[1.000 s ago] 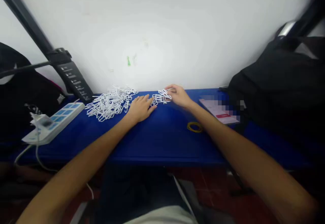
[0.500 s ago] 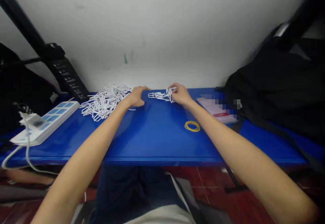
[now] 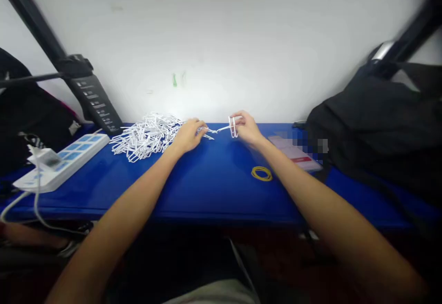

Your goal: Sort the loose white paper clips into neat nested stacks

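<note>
My right hand (image 3: pixel 247 128) is closed on a few white bent wire hooks (image 3: pixel 232 127), held upright just above the blue table (image 3: pixel 207 184). One thin white piece reaches from them to the left. My left hand (image 3: pixel 189 135) curls its fingers over other white wire pieces (image 3: pixel 210 132), whose ends stick out past the fingertips. Left of that hand, beside its wrist, lies a loose heap of white wire hooks (image 3: pixel 145 139). How many pieces each hand grips is hidden by the fingers.
Yellow rubber bands (image 3: pixel 261 173) lie near my right forearm. Behind them is a flat pinkish packet (image 3: pixel 293 152). A white power strip (image 3: pixel 69 159) with cables sits at the left. A black bag (image 3: pixel 373 124) covers the right side, and a wall (image 3: pixel 221 55) rises behind the table.
My left hand has moved right and closed over the wire pieces that lay between the hands. The right hand keeps its hooks, now separated from most of those pieces.
</note>
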